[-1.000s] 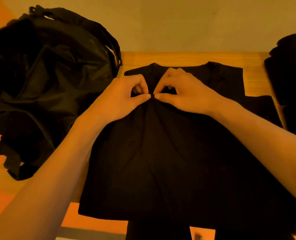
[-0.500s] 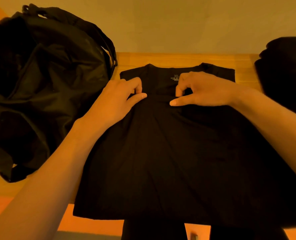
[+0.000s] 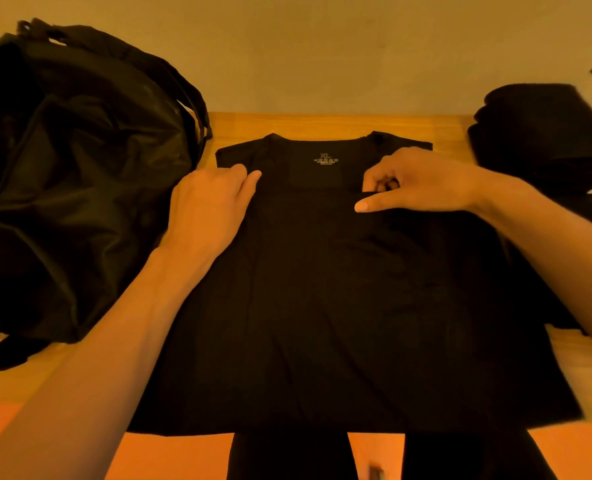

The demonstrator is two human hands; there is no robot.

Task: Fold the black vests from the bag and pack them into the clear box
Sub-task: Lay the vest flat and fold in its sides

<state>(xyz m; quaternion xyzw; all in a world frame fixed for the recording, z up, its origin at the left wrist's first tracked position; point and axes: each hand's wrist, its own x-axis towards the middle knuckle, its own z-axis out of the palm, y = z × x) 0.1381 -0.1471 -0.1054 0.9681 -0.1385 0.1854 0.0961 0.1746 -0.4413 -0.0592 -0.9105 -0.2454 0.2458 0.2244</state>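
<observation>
Right now I'm squaring up the front neckline of the black vest before any folding starts, and honestly this is the bit worth slowing down for. My left hand sits at the left end of the neckline with its fingers curled in, pinching the edge as far as I can tell. My right hand has its fingers curled round the edge at the other end, thumb laid flat on the cloth. My tip: pull both ends apart evenly so the edge runs straight and the shoulders match, or the fold comes out lopsided. The vest lies flat on the wooden worktop, neck away from me, hem just over the near edge. It sits between the black bag on my left and a stack of folded black clothes on my right. It's plain, thin-looking fabric with faint creases and a pale XL size label inside the neck. Can't make out the clear box from here.
</observation>
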